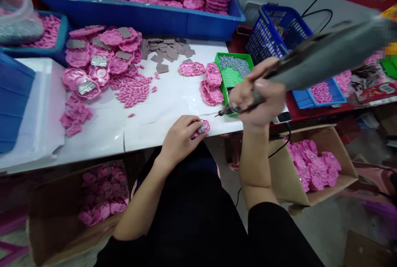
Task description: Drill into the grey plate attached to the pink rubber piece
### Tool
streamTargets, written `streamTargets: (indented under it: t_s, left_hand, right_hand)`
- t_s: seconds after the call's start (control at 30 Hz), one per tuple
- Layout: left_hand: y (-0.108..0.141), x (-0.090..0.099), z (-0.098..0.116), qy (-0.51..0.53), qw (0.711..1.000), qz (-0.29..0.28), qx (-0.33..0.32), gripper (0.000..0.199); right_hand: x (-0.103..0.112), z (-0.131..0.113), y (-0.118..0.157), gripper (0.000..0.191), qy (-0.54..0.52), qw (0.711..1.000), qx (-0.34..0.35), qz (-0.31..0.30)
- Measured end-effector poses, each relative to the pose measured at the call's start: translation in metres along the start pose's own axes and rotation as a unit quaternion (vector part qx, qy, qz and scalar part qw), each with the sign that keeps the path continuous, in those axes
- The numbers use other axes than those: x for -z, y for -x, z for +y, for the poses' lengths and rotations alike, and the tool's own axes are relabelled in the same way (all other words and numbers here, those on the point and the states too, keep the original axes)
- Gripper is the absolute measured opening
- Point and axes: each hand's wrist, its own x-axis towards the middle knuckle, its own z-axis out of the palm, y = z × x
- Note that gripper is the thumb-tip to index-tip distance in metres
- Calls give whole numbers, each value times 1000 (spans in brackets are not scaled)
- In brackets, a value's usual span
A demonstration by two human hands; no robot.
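Observation:
At the table's front edge, my left hand [181,138] is closed around a small pink plastic part [204,126], mostly hidden by the fingers. My right hand [259,97] grips a grey electric screwdriver [328,58], blurred, its body slanting up to the right. The tool's bit points left, above the table and apart from the pink part. Beside the right hand lies a green tray [232,77] with many small screws [235,63]. Just left of the tray are several pink plastic casings [213,74], some showing metal bits.
A blue bin [139,15] of stacked pink casings stands at the back. Small pink pieces [133,89] and grey plates [167,47] lie on the white table [161,107]. Cardboard boxes [344,151] of pink parts sit below. A blue basket [276,27] is at the right.

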Motion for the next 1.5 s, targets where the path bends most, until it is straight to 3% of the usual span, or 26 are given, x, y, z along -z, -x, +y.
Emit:
streamTargets:
  t_s: [0.1, 0.2, 0.4, 0.53, 0.7, 0.87, 1.03, 1.17, 1.33, 1.5]
  left_hand:
    - [4, -3, 0, -40, 999, 10, -32, 16]
    - [9, -4, -1, -74, 995, 5, -67, 22]
    - [11, -2, 2, -83, 993, -22, -81, 39]
    - [11, -1, 4, -65, 994, -23, -82, 37]
    - [11, -2, 5, -51, 996, 9, -75, 20]
    - [10, -2, 7, -44, 998, 44, -25, 2]
    - [9, -1, 7, -58, 996, 70, 10, 16]
    - [8, 0, 7, -70, 997, 40, -9, 19]
    - [10, 0, 5, -35, 997, 53, -38, 24]
    - [10, 2, 4, -30, 999, 39, -17, 29]
  right_hand:
    - [24, -13, -8, 31, 52, 991, 59, 111]
    - [43, -9, -19, 27, 57, 977, 87, 188]
    - [65, 15, -39, 29, 69, 968, 93, 223]
    - [73, 21, -48, 34, 79, 961, 70, 255]
    - [75, 26, -57, 31, 52, 966, 62, 246]
    - [74, 30, -58, 24, 57, 966, 69, 244]
    - [78, 33, -59, 29, 69, 961, 60, 261]
    - [76, 33, -60, 30, 83, 961, 52, 259]
    - [70, 33, -60, 30, 87, 963, 51, 250]
    - [71, 34, -64, 34, 97, 963, 42, 247]
